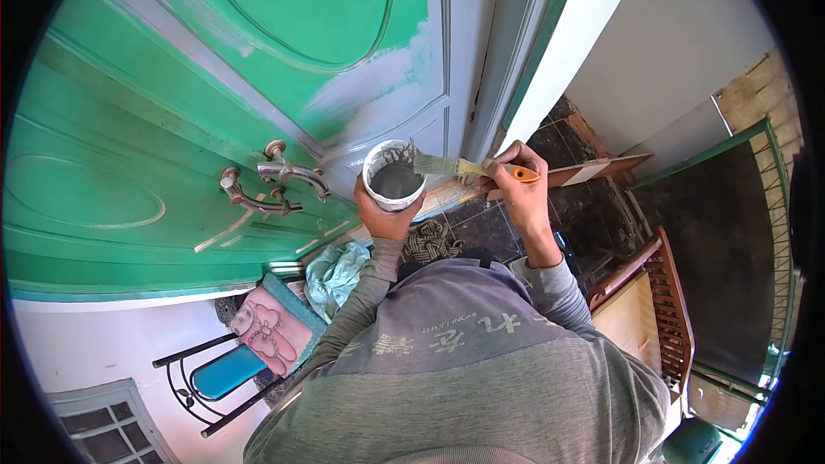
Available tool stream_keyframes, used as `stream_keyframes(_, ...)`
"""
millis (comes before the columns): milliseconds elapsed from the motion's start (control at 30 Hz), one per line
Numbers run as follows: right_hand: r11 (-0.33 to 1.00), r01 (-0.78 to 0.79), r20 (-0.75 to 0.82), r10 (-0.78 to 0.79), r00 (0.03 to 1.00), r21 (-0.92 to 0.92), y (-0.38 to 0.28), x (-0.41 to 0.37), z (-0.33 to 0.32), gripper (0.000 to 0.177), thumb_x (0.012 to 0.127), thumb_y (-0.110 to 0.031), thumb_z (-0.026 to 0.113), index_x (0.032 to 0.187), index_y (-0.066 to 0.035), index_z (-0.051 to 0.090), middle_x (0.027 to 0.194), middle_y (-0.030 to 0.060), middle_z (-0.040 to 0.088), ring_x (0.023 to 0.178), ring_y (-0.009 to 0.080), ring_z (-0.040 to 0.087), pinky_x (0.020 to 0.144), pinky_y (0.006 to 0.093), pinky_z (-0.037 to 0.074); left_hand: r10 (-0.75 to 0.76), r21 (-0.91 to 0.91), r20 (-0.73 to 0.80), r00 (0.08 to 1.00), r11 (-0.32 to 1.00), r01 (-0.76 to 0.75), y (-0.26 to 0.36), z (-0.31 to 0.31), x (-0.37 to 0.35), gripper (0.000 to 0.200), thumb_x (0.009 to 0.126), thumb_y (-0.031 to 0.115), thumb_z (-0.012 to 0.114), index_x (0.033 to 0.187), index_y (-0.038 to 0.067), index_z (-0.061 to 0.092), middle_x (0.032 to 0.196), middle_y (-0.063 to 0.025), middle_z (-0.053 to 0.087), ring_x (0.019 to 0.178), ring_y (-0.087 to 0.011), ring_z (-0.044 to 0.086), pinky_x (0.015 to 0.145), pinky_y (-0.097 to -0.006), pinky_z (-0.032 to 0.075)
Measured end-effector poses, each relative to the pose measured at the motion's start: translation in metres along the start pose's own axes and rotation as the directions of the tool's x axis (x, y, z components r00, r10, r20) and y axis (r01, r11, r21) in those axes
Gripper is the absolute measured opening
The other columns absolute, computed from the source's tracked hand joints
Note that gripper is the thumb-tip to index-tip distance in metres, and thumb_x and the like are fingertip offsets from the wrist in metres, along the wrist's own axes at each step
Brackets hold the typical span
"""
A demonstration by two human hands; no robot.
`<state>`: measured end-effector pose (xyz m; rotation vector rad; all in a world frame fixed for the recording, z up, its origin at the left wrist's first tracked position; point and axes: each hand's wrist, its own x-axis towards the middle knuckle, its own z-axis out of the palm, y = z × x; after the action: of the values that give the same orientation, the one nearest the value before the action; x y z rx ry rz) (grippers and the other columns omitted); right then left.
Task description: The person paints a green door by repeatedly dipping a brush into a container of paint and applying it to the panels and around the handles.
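My left hand (pixel 389 216) is wrapped round a white cup (pixel 371 174) with grey paint (pixel 396 181) inside. A paintbrush (pixel 468 167) with an orange-tipped handle is pinched in my right hand (pixel 516 180). Its paint-coated bristles are at the cup's right rim. Beyond the cup stands a green door (pixel 292 0), partly covered with pale grey paint along its right edge and lower panel.
Curved metal door handles (pixel 294 174) stick out left of the cup. At the lower left are a chair (pixel 225 373) with a pink cushion (pixel 273 326) and a light-green cloth (pixel 337 275). A wooden-framed piece of furniture (pixel 670 309) stands at the right, above dark floor tiles (pixel 481 232).
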<state>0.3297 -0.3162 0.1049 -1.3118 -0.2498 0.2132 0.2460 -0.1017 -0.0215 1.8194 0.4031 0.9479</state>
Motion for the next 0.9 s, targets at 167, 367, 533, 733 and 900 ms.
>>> stream_keyframes(167,0.998,0.017,-0.043,-0.020,0.999,-0.059,0.001,0.000,0.002,0.013,0.092,-0.001,0.068,0.088,0.002,0.057,0.084,0.0121,0.069,0.073,0.0176,0.074,0.066,0.0273,0.064,0.046,0.096,-0.008,0.999,0.994,-0.045,-0.003,-0.003,0.003,0.098,0.058,0.025,0.100,0.136,-0.001,0.046,0.126,-0.0180,0.062,0.116,-0.0299,0.063,0.099,-0.0416,0.051)
stream_keyframes(367,0.991,-0.016,-0.199,0.043,0.979,0.135,0.019,0.007,-0.002,0.011,0.095,-0.006,0.065,0.089,-0.001,0.057,0.085,0.0110,0.069,0.071,0.0188,0.074,0.065,0.0282,0.063,-0.013,0.010,-0.022,1.000,1.000,0.013,-0.002,-0.008,0.004,0.103,0.060,0.022,0.099,0.142,-0.001,0.041,0.136,-0.0184,0.057,0.124,-0.0288,0.059,0.106,-0.0419,0.047)
stream_keyframes(533,0.921,0.093,-0.399,0.071,0.914,0.378,0.045,0.048,0.020,0.012,0.096,-0.009,0.065,0.091,-0.002,0.058,0.090,0.0112,0.069,0.074,0.0203,0.074,0.072,0.0304,0.062,-0.013,-0.068,-0.017,1.000,0.998,0.011,-0.013,-0.019,0.001,0.111,0.061,0.018,0.099,0.150,-0.001,0.035,0.143,-0.0174,0.051,0.130,-0.0279,0.055,0.112,-0.0419,0.043)
stream_keyframes(733,0.756,0.490,-0.498,-0.252,0.830,0.434,-0.025,0.131,0.089,0.016,0.094,-0.006,0.069,0.087,0.000,0.056,0.086,0.0120,0.067,0.072,0.0228,0.074,0.072,0.0342,0.063,0.000,-0.080,-0.009,1.000,0.997,-0.001,-0.010,-0.037,0.003,0.111,0.062,0.016,0.098,0.150,-0.003,0.033,0.141,-0.0179,0.053,0.129,-0.0272,0.056,0.112,-0.0418,0.043)
stream_keyframes(900,0.764,0.549,-0.577,-0.292,0.762,0.339,0.023,0.164,0.120,0.017,0.092,-0.005,0.070,0.087,0.000,0.055,0.084,0.0125,0.066,0.071,0.0216,0.072,0.066,0.0327,0.061,-0.002,-0.154,0.017,1.000,0.988,0.005,-0.002,-0.059,0.005,0.110,0.062,0.017,0.098,0.149,-0.003,0.034,0.142,-0.0180,0.053,0.131,-0.0280,0.054,0.113,-0.0424,0.041)
